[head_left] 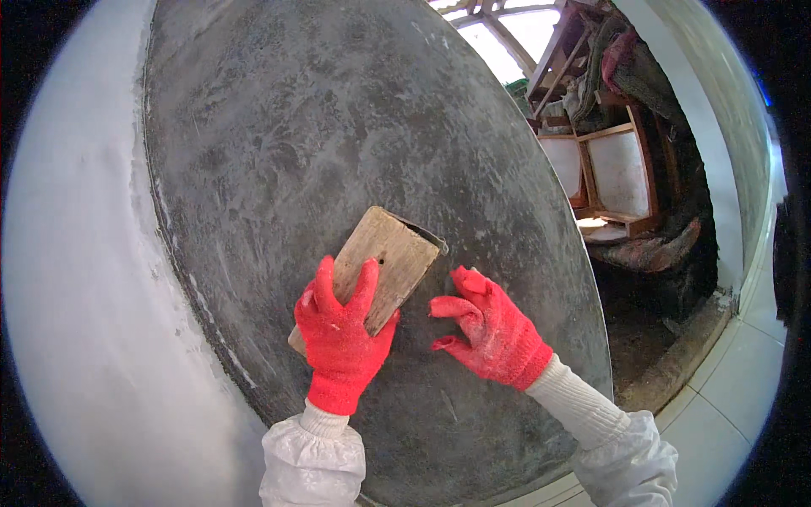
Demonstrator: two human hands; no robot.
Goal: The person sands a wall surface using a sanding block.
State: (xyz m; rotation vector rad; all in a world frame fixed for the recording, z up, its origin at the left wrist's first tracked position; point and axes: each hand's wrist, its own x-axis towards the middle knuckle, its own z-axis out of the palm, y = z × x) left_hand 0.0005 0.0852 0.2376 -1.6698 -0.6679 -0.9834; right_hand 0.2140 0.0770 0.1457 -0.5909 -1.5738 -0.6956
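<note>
A wooden sanding block [393,258], worn and with a small dark hole, lies slanted against a mottled grey wall face [346,118]. From under its upper right edge a thin dark sheet [428,234] curls out. My left hand [342,338], in a red glove, grips the lower part of the block, two fingers stretched along its top. To the right of the block, my right hand [494,334], also red-gloved, hovers with bent fingers apart; nothing shows in it. The palm side of the left hand is hidden.
A white wall [84,279] meets the grey face on the left. Past its right edge is an opening with wooden frames [617,173], draped cloth [621,63] and a rough sill [676,359]. Pale floor tiles [718,422] lie at the lower right.
</note>
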